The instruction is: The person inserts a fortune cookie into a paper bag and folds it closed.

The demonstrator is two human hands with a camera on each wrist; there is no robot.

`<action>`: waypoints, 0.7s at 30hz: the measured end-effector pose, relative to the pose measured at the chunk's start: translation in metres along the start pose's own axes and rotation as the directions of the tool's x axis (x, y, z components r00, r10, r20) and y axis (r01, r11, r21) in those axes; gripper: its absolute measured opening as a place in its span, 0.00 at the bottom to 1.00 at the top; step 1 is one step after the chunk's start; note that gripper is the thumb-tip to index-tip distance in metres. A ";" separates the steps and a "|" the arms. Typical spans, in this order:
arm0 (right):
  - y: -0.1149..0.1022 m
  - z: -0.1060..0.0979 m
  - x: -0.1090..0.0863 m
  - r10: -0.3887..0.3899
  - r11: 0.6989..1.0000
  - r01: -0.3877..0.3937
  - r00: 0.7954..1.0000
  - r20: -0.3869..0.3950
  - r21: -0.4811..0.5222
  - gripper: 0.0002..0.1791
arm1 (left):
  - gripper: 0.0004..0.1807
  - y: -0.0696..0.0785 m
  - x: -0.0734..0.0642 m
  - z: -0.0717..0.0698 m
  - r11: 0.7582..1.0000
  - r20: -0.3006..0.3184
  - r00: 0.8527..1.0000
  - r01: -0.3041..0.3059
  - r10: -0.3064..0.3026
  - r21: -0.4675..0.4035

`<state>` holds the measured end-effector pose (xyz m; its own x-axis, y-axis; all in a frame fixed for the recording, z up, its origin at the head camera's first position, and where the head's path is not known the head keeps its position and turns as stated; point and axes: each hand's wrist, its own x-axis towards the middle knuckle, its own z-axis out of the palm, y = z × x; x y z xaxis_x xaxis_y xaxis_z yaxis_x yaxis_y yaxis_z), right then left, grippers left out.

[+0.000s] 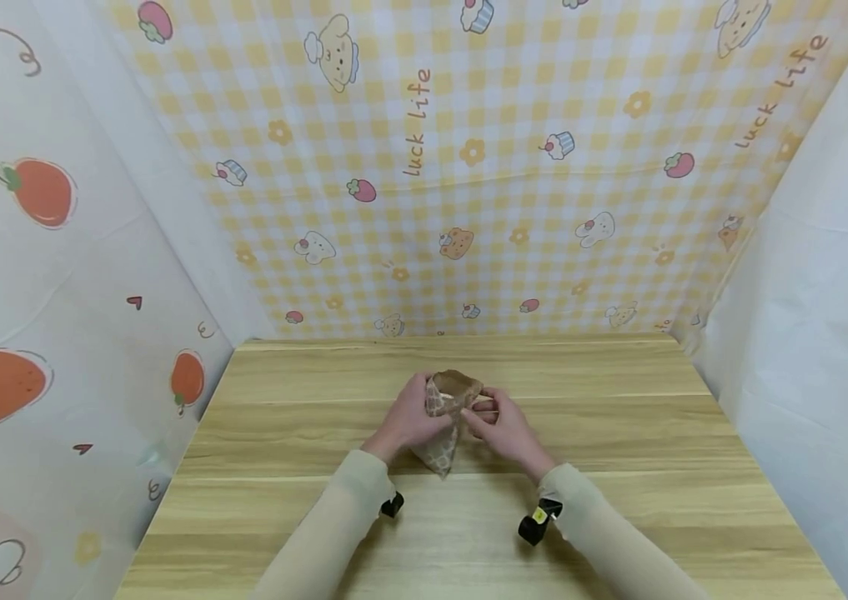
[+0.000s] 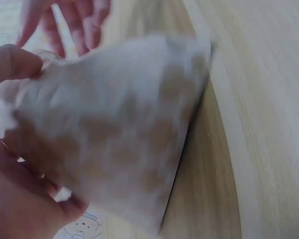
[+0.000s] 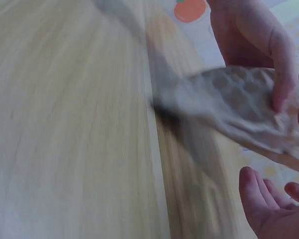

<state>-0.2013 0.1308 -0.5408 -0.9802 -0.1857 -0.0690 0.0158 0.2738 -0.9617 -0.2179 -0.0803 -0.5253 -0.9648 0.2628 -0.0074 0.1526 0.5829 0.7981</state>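
Observation:
A small brown bag (image 1: 440, 454) with a pale giraffe-like pattern hangs tilted over the table, its mouth open toward the top and its pointed lower corner toward the front. My left hand (image 1: 414, 415) grips its left side near the mouth, thumb across the front and fingers behind, as the left wrist view shows around the bag (image 2: 124, 119). At the right edge of the mouth, my right hand (image 1: 502, 425) pinches the rim with thumb and forefinger; its other fingers (image 3: 261, 196) are clear of the bag. Something pale shows just inside the mouth, too small to tell.
Under both hands lies a wood-grain table (image 1: 303, 417). A yellow checked cloth (image 1: 469, 200) printed with cartoons hangs behind it. Fabric walls stand to the left (image 1: 93, 275) and right (image 1: 806, 317). A black camera mount (image 1: 536, 525) is strapped at the right wrist.

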 end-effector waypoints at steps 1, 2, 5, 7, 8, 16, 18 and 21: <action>0.000 0.001 0.000 0.002 1.000 -0.002 1.000 0.010 0.023 0.36 | 0.48 0.001 0.000 0.000 1.000 -0.007 1.000 -0.005 0.005 -0.022; 0.000 0.002 0.000 -0.003 0.999 0.002 1.000 0.022 0.042 0.35 | 0.48 0.002 -0.001 0.000 0.999 -0.014 1.000 -0.014 0.014 -0.044; 0.001 0.003 0.000 -0.021 0.997 0.018 0.999 0.041 0.078 0.30 | 0.49 0.003 -0.002 0.000 0.996 -0.019 0.999 -0.029 0.028 -0.090; 0.001 0.002 0.001 -0.031 0.996 0.027 0.999 0.042 0.085 0.29 | 0.52 0.003 -0.005 0.000 0.992 -0.003 1.000 -0.019 0.019 -0.126; 0.002 0.002 0.001 -0.033 0.996 0.029 0.999 0.043 0.086 0.30 | 0.52 0.002 -0.005 0.001 0.989 0.014 1.000 -0.011 0.014 -0.149; 0.007 -0.003 0.004 -0.066 0.987 0.049 0.992 0.110 0.151 0.29 | 0.38 -0.009 -0.011 -0.001 0.839 0.202 0.979 0.085 0.030 -0.538; 0.007 -0.005 0.003 -0.082 0.986 0.061 0.988 0.133 0.155 0.29 | 0.35 -0.010 -0.011 -0.001 0.794 0.225 0.974 0.120 0.022 -0.597; 0.008 -0.008 0.003 -0.108 0.985 0.085 0.981 0.159 0.150 0.29 | 0.32 -0.009 -0.011 -0.001 0.758 0.225 0.974 0.152 -0.008 -0.634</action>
<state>-0.2057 0.1398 -0.5471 -0.9321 -0.3621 -0.0056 -0.0378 0.1127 -0.9929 -0.2088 -0.0891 -0.5314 -0.8933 0.4243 -0.1486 -0.1668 -0.0058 0.9860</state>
